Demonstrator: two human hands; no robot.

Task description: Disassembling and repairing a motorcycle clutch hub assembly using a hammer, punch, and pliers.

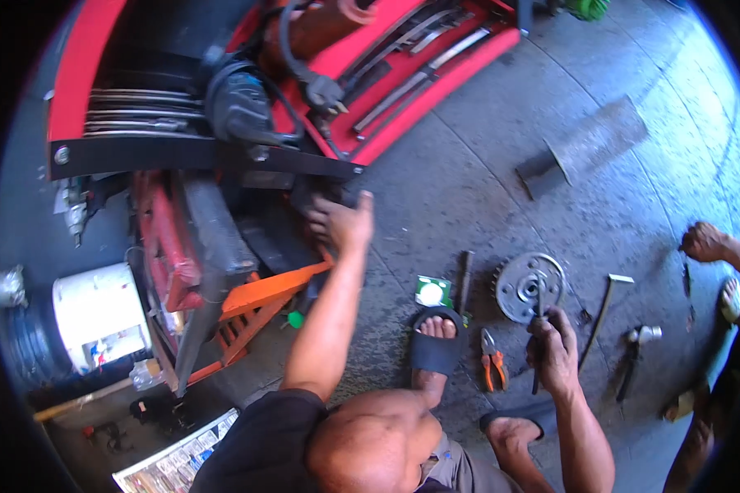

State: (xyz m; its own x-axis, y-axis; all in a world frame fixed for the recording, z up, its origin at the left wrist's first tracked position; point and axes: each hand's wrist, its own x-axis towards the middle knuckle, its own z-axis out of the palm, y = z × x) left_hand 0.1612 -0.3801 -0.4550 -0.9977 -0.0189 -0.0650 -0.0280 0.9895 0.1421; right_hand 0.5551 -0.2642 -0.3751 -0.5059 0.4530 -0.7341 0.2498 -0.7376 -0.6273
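Observation:
My left hand [343, 223] reaches up under the edge of a red tool cabinet [403, 99], its fingers resting on dark parts below the open drawer; what it grips is hidden. My right hand [553, 349] is closed around a thin dark tool [538, 308] whose tip stands in the centre of a toothed metal sprocket [529, 286] lying flat on the concrete floor. Orange-handled pliers [492, 366] lie just left of that hand, beside my sandalled foot [437, 338].
A small green and white box [432, 291] and a dark rod [464, 278] lie near the sprocket. A long metal bar [602, 311] and a hammer [633, 361] lie to the right. Another person's foot [705, 242] is at the right edge. A white bucket [99, 316] and orange jack [259, 308] stand left.

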